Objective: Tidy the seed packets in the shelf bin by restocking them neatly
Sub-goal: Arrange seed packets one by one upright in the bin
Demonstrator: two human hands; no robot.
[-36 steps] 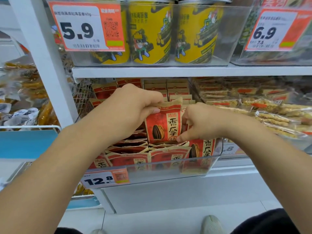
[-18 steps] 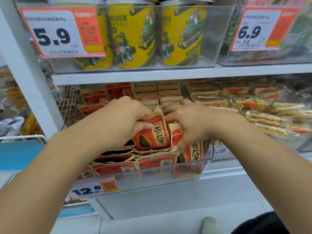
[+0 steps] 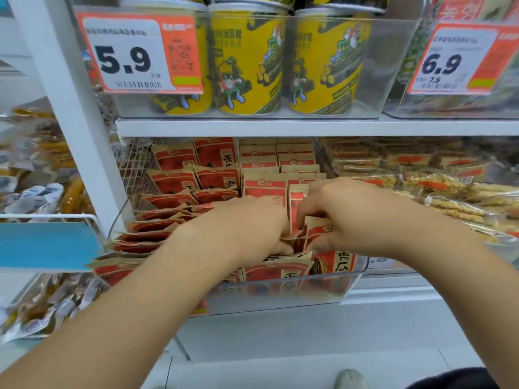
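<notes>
Our left hand (image 3: 244,231) & right hand (image 3: 354,217) both down in clear shelf bin (image 3: 280,293), fingers curled gripping red seed packets (image 3: 297,217) btwn them, yellow tubs (image 3: 247,60) on shelf above

Three yellow cylindrical snack tubs (image 3: 248,60) stand top centre in a clear plastic tray (image 3: 393,66), behind an orange-and-white 5.9 price tag (image 3: 140,53); a 6.9 price tag (image 3: 463,58) sits upper right. Clear-wrapped pale snack bars (image 3: 438,186) fill the right.

White metal shelving (image 3: 252,127), white upright post (image 3: 70,113); yellow printed snack tubs (image 3: 247,66) above; orange-and-white price tags (image 3: 140,54); pale floor (image 3: 280,374).
</notes>
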